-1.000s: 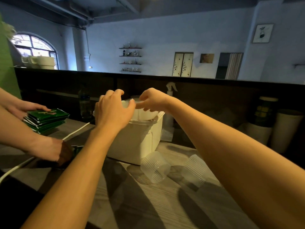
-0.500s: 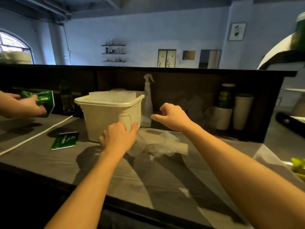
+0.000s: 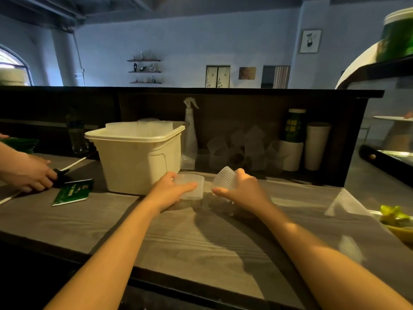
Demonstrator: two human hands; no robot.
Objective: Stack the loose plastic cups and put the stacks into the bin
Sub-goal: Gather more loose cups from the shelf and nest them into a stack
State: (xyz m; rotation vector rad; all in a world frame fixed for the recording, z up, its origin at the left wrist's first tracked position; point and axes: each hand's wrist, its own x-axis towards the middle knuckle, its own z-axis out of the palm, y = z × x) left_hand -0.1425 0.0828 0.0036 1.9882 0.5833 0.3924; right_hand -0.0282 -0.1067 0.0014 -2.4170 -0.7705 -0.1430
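A cream plastic bin (image 3: 138,162) stands on the grey counter, with stacked clear cups (image 3: 143,126) showing above its rim. Just right of the bin, my left hand (image 3: 169,191) grips a clear ribbed cup (image 3: 192,186) that sits upright on the counter. My right hand (image 3: 243,191) grips a second clear ribbed cup (image 3: 224,176), tilted with its mouth toward the left. The two cups are a short gap apart. A heap of loose clear cups (image 3: 243,148) lies against the dark back wall behind my hands.
Another person's hand (image 3: 29,175) works at the left near a green packet (image 3: 72,192) and a white cord. A spray bottle (image 3: 190,128) stands behind the bin. White tubs and a green can (image 3: 295,139) stand at back right. A yellow-green item (image 3: 395,218) lies at the right edge.
Both my hands left the top of the bin and came down to the counter. Each now grips one loose cup that lay there before. The view has swung right.
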